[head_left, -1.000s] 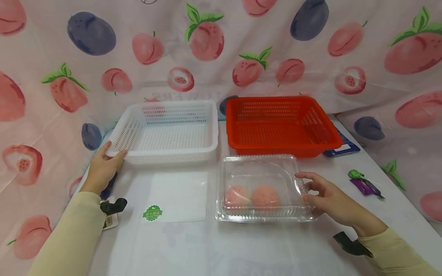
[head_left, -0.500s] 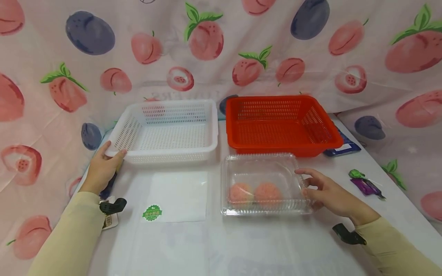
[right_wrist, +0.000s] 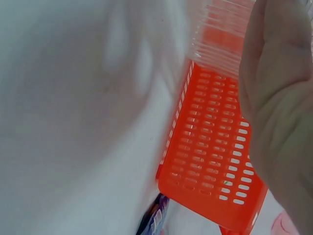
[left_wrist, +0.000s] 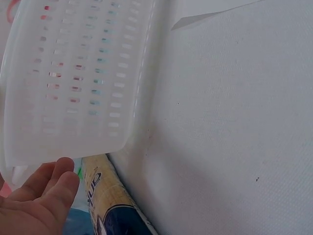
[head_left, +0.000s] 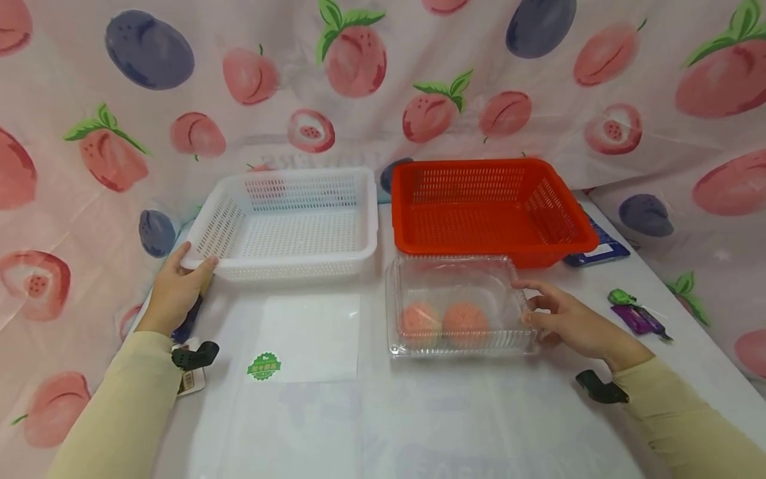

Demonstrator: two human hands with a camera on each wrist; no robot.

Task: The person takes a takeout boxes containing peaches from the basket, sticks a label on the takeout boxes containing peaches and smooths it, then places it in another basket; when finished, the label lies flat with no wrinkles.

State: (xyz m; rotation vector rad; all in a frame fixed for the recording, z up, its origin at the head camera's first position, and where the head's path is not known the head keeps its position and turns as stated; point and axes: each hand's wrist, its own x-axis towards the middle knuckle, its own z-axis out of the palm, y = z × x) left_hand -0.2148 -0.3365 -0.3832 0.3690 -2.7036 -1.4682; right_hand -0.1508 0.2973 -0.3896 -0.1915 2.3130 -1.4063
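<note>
A person sits at a bench (head_left: pixel 419 426) covered in white cloth, both arms in cream sleeves reaching forward. The left hand (head_left: pixel 176 289), at nine o'clock, rests on the near left corner of a white slotted basket (head_left: pixel 290 223), thumb on the rim and fingers curled loosely under the corner, as if steadying it. The wrist view shows the fingers (left_wrist: pixel 46 188) touching the basket's (left_wrist: pixel 73 73) underside, with a printed tube-like packet (left_wrist: pixel 110 200) lying just beneath.

The right hand (head_left: pixel 568 322), at three o'clock, holds the right edge of a clear plastic clamshell box (head_left: pixel 457 306), fingers slightly apart and bent around its rim. The box sits at the centre of the bench, lid closed, with two pinkish round balls (head_left: pixel 443 324) side by side inside. Its far edge lies just beside a red slotted basket (head_left: pixel 487 206) at one o'clock; whether they touch is unclear.

A white sheet with a green sticker (head_left: pixel 308 339) lies flat at seven o'clock, between the hands. A purple and green wrapped sweet (head_left: pixel 637 313) lies at three o'clock, well apart from the box. A dark blue packet (head_left: pixel 601 249) peeks out from behind the red basket. A peach-and-plum patterned cloth (head_left: pixel 383 80) hangs behind as a backdrop
</note>
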